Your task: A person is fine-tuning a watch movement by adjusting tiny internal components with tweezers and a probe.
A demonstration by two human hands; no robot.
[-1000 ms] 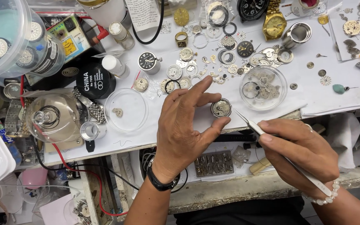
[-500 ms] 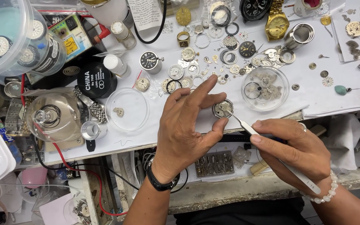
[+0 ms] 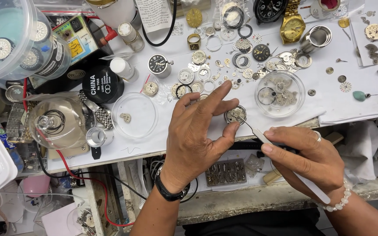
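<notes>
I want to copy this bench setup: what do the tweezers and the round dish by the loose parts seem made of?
The tweezers look like metal, pale and satin, tapering to fine tips at the watch movement. The round dish looks like clear glass or plastic, since the parts show through its wall; which of the two I cannot tell.

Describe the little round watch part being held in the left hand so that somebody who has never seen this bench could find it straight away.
Start at the white work sheet, near its front edge. There the left hand pinches a small round watch movement between thumb and fingers. Unlike the loose dials and rings scattered behind it, it alone is held, with the tweezers from the right hand touching its face.
</notes>
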